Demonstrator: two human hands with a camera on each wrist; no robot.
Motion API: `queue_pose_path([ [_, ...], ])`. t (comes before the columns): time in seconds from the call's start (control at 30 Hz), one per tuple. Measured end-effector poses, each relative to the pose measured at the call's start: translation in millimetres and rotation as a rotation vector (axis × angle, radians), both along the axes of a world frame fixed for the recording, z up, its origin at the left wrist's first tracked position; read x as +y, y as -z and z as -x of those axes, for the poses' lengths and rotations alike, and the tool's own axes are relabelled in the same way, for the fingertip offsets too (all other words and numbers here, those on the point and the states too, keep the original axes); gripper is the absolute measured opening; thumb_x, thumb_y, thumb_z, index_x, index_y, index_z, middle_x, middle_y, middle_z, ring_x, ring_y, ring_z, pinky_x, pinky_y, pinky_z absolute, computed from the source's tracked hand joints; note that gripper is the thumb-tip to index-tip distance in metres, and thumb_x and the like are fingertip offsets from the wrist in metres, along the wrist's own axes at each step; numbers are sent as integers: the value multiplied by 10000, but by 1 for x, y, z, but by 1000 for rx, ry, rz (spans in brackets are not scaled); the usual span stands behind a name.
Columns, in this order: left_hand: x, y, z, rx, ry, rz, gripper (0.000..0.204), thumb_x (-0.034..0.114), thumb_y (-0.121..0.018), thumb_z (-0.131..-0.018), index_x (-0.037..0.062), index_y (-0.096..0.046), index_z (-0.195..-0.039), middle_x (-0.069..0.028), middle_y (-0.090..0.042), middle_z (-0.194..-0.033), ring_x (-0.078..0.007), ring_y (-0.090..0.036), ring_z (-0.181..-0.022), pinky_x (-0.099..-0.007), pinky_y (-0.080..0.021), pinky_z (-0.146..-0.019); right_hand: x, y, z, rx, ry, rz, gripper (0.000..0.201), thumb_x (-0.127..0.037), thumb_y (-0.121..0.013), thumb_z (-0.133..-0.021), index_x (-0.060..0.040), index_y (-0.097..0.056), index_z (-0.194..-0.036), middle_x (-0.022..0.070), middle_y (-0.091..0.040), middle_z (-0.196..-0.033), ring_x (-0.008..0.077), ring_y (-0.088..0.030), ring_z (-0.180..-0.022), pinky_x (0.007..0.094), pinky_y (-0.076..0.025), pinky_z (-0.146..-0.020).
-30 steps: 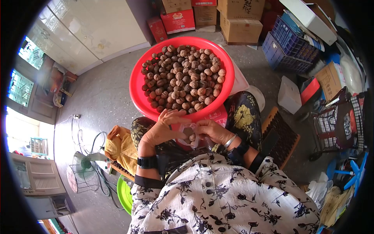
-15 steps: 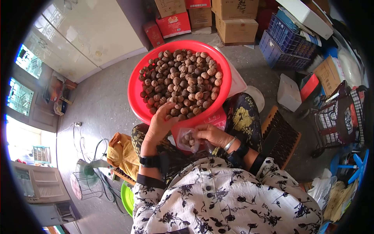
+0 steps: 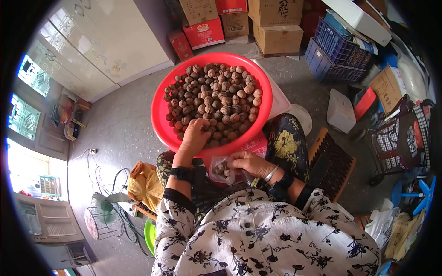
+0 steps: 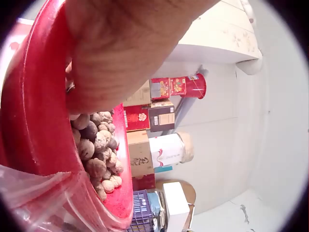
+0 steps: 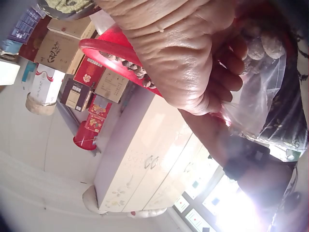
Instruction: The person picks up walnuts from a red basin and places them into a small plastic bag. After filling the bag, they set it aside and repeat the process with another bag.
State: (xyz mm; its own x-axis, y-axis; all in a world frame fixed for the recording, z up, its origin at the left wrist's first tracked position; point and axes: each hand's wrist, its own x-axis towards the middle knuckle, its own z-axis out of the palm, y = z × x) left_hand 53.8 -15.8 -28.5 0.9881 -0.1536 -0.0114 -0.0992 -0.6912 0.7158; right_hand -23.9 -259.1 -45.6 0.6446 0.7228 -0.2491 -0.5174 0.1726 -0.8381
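A large red basin (image 3: 159, 108) full of walnuts (image 3: 216, 92) stands in front of the person's lap. The left hand (image 3: 194, 137) reaches over its near left side, fingers bent down among the walnuts. In the left wrist view the palm covers the fingertips, so I cannot tell whether they grip a walnut. Just below the basin's near rim, the right hand (image 3: 251, 162) pinches the edge of a clear plastic bag (image 3: 215, 175). Several walnuts lie inside the bag; its film also shows in the right wrist view (image 5: 251, 104), below the curled fingers (image 5: 227, 77).
Cardboard boxes (image 3: 281, 39) and blue crates (image 3: 336, 50) are stacked beyond the basin. On the left are a fan (image 3: 106, 207), cables and a yellow cloth (image 3: 145, 184). To the right stand a slatted wooden seat (image 3: 338, 170) and a checked trolley bag (image 3: 398, 142).
The left hand has moved from beside the bag up and forward over the rim, in among the walnuts. The right hand stays on the bag, whose mouth now hangs to its left.
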Motion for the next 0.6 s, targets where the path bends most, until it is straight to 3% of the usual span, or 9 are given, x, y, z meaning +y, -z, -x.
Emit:
queue_pose_path([
  [0.07,-1,-2,0,56,-73,-15,328,50,-749,-741,75,-663,-1057,-172,-608,-1233,-330,-607,-1097,-396,-526,-908,1,3,0,11,0,-8,167,-165,-591,-941,-55,-676,-848,1,-650,-749,81,-531,-646,236,-423,-619],
  [0.13,1,5,-4,-71,-77,-74,205,20,-756,-758,30,-621,-911,-92,-635,-1009,-226,-627,-821,-347,-536,-749,1,4,1,23,7,-10,164,-163,-591,-941,-55,-677,-853,-1,-647,-747,80,-532,-647,235,-423,-619],
  [0.27,-4,-13,8,-36,-220,5,280,62,-761,-771,39,-630,-1017,-92,-676,-998,-222,-651,-843,-325,-545,-731,1,1,2,41,25,1,157,-171,-603,-941,-54,-680,-872,-6,-642,-751,80,-535,-649,234,-426,-620],
  [0.33,0,-17,12,129,-250,730,284,58,-713,-855,48,-598,-1114,-55,-670,-1033,-166,-647,-822,-286,-542,-692,1,0,1,24,15,9,158,-182,-613,-941,-53,-680,-878,-8,-641,-755,78,-539,-653,233,-430,-624],
  [0.4,2,-32,23,210,-227,851,294,41,-670,-893,62,-579,-1172,-48,-666,-1056,-159,-648,-856,-283,-544,-723,-1,0,-1,9,4,18,162,-192,-622,-941,-52,-680,-884,-11,-639,-758,76,-542,-656,233,-433,-629],
  [0.47,2,-37,31,292,-206,972,311,25,-627,-931,75,-560,-1229,-40,-662,-1078,-151,-650,-890,-281,-547,-753,-4,-2,-3,7,-65,69,152,-193,-614,-953,-68,-695,-922,-12,-702,-891,75,-631,-812,235,-497,-787],
  [0.6,3,-36,38,260,-119,1226,332,0,-577,-961,88,-558,-1280,-60,-650,-1142,-153,-645,-953,-286,-537,-853,0,-1,-1,-12,-21,49,174,-215,-636,-940,-55,-684,-891,-15,-642,-767,66,-558,-677,231,-445,-649],
])
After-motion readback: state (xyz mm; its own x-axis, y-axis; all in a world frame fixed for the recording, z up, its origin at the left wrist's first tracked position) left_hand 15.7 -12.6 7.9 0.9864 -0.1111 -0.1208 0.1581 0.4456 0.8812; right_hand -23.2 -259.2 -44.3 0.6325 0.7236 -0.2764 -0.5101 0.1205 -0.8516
